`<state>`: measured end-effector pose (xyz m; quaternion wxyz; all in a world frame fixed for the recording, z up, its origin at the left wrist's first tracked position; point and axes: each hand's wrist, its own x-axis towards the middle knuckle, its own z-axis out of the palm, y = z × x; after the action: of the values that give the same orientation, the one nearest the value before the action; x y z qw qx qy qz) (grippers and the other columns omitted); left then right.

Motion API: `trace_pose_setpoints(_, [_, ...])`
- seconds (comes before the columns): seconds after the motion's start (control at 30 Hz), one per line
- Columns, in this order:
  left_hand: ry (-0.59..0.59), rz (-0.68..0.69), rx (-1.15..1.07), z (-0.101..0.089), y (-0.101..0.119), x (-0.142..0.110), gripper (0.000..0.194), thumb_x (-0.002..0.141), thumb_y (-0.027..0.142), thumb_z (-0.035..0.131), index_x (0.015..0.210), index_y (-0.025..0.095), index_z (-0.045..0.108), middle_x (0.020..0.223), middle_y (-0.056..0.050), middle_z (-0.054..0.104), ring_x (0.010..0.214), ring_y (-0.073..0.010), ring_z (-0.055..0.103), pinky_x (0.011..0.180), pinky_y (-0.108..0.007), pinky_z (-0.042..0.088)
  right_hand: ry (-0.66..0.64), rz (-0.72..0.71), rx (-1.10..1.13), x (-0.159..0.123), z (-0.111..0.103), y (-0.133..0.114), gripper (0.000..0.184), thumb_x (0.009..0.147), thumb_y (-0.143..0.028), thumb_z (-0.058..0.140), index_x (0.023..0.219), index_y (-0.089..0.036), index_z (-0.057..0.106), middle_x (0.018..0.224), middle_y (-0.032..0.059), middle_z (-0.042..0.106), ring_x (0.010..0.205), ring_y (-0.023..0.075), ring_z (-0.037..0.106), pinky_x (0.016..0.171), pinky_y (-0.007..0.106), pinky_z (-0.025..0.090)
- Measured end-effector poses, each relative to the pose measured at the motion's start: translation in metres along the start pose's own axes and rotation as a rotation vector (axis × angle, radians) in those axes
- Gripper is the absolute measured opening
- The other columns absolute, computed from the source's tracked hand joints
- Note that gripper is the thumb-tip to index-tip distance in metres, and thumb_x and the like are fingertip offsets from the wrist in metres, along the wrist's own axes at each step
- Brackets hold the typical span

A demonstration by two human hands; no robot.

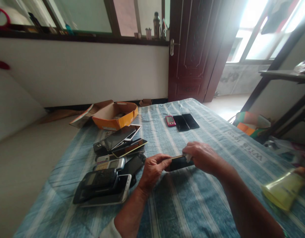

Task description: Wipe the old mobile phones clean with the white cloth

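My left hand (155, 168) grips the left end of a dark smartphone (178, 163), its thumb along the top edge. The phone is tilted just above the striped cloth. At its right end my right hand (200, 156) is closed on a crumpled white tissue (187, 156), pressed against the phone's edge. Left of my hands lies a pile of old phones, among them a white-framed smartphone (125, 190), a silver keypad phone (112, 164) and a yellow-edged phone (130, 147). Farther off, a pink phone (170, 121) lies beside two black phones (190, 121).
An open orange cardboard box (110, 123) stands at the far left of the bed or table under the blue striped cloth (167, 211). A yellow translucent bottle-like container (282, 190) is at the right. A dark red door (192, 49) stands behind.
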<state>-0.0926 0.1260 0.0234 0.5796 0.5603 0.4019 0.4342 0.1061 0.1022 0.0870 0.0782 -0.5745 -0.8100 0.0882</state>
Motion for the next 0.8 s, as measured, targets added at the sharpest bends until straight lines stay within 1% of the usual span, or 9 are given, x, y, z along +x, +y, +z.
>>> trace_pose_setpoints(0.13, [0.142, 0.063, 0.039, 0.002, -0.003, 0.0, 0.014, 0.07, 0.027, 0.073, 0.079, 0.016, 0.076, 0.065, -0.002, 0.069, 0.056, -0.013, 0.057, 0.055, -0.022, 0.047, 0.201, 0.001, -0.054, 0.008, 0.01, 0.0, 0.03, 0.084, -0.004, 0.039, 0.084, -0.019, 0.065, 0.084, 0.0041, 0.06, 0.08, 0.0162, 0.049, 0.068, 0.026, 0.032])
trace_pose_setpoints(0.23, [0.217, 0.108, 0.089, 0.002, -0.007, 0.0, 0.012, 0.071, 0.026, 0.072, 0.08, 0.018, 0.076, 0.071, -0.002, 0.071, 0.058, -0.0131, 0.059, 0.058, -0.021, 0.048, 0.309, -0.002, -0.075, 0.015, 0.024, -0.006, 0.027, 0.085, -0.004, 0.04, 0.086, -0.018, 0.063, 0.088, 0.0056, 0.058, 0.084, 0.018, 0.048, 0.076, 0.028, 0.034])
trace_pose_setpoints(0.33, [0.26, 0.138, 0.158, 0.001, -0.012, 0.002, 0.014, 0.072, 0.027, 0.072, 0.083, 0.019, 0.076, 0.072, -0.001, 0.072, 0.057, -0.0125, 0.06, 0.058, -0.019, 0.049, 0.409, -0.012, -0.042, 0.021, 0.042, -0.019, 0.021, 0.085, -0.006, 0.042, 0.086, -0.017, 0.06, 0.09, 0.0071, 0.057, 0.087, 0.0196, 0.047, 0.08, 0.03, 0.037])
trace_pose_setpoints(0.4, [0.272, 0.148, 0.183, -0.001, -0.015, 0.004, 0.016, 0.073, 0.029, 0.072, 0.084, 0.019, 0.076, 0.072, -0.001, 0.072, 0.057, -0.0122, 0.06, 0.057, -0.019, 0.049, 0.467, -0.054, 0.004, 0.024, 0.055, -0.031, 0.019, 0.085, -0.007, 0.042, 0.085, -0.017, 0.058, 0.091, 0.0081, 0.056, 0.09, 0.0211, 0.046, 0.084, 0.032, 0.038])
trace_pose_setpoints(0.47, [0.257, 0.166, 0.193, -0.003, -0.019, 0.005, 0.019, 0.074, 0.032, 0.07, 0.087, 0.018, 0.075, 0.078, -0.002, 0.073, 0.062, -0.0137, 0.063, 0.059, -0.02, 0.051, 0.528, -0.134, 0.061, 0.026, 0.067, -0.04, 0.018, 0.084, -0.006, 0.042, 0.083, -0.017, 0.057, 0.091, 0.0086, 0.055, 0.093, 0.0223, 0.046, 0.086, 0.035, 0.04])
trace_pose_setpoints(0.53, [0.231, 0.191, 0.21, -0.005, -0.022, 0.006, 0.023, 0.076, 0.034, 0.068, 0.091, 0.017, 0.074, 0.084, -0.003, 0.073, 0.069, -0.0157, 0.066, 0.062, -0.021, 0.053, 0.597, -0.206, 0.12, 0.028, 0.074, -0.045, 0.019, 0.08, -0.004, 0.043, 0.083, -0.017, 0.056, 0.089, 0.0083, 0.053, 0.094, 0.023, 0.047, 0.087, 0.037, 0.042])
trace_pose_setpoints(0.6, [0.214, 0.212, 0.233, -0.006, -0.024, 0.006, 0.025, 0.076, 0.033, 0.067, 0.094, 0.017, 0.073, 0.086, -0.003, 0.073, 0.071, -0.0162, 0.067, 0.063, -0.022, 0.054, 0.65, -0.248, 0.165, 0.03, 0.078, -0.045, 0.022, 0.077, -0.002, 0.042, 0.083, -0.018, 0.056, 0.089, 0.0081, 0.053, 0.095, 0.0234, 0.047, 0.086, 0.038, 0.044])
trace_pose_setpoints(0.8, [0.223, 0.224, 0.279, -0.006, -0.028, 0.006, 0.023, 0.074, 0.029, 0.067, 0.093, 0.016, 0.071, 0.086, -0.004, 0.073, 0.067, -0.0149, 0.067, 0.063, -0.022, 0.055, 0.756, -0.224, 0.166, 0.031, 0.078, -0.036, 0.021, 0.078, -0.003, 0.042, 0.082, -0.017, 0.058, 0.087, 0.0088, 0.054, 0.099, 0.0248, 0.048, 0.088, 0.041, 0.046])
